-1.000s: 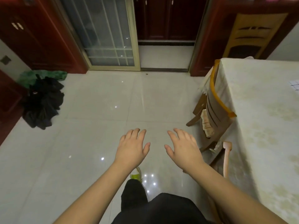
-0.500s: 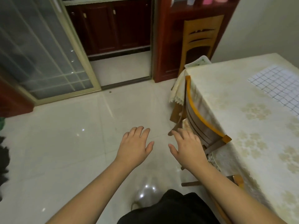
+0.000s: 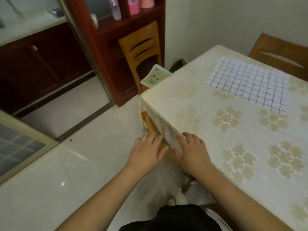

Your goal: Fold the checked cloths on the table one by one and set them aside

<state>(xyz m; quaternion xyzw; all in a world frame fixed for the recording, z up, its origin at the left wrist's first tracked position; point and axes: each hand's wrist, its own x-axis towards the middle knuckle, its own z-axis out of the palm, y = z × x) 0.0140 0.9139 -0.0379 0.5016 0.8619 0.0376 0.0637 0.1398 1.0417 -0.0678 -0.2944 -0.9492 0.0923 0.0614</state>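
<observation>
large rectangular table under a cream flower-patterned tablecloth (image 3: 208,104) taken as landmark; it fills the right side of view, seen from above. glossy pale tiled floor (image 3: 83,164) runs off from the table's near-left edge. dark red wooden cabinet with open shelves (image 3: 106,52) stands beyond the table's far-left corner, against a plain wall. light wooden chair with a slatted back (image 3: 141,47) sits in front of that cabinet, just past the same corner. white cloth with thin dark checks (image 3: 250,84) lies spread flat on the table's far part, well apart from both hands. another wooden chair, amber-framed (image 3: 150,125), is tucked under the table's near-left edge, mostly hidden by the hanging tablecloth. right hand (image 3: 193,152) hovers palm-down over that edge, fingers straight and spread, holding nothing; contact with the tablecloth unclear. left hand (image 3: 148,150) just left of the edge, over the tucked chair's frame, fingers loosely extended, holding nothing. frame somewhat blurred.
</observation>
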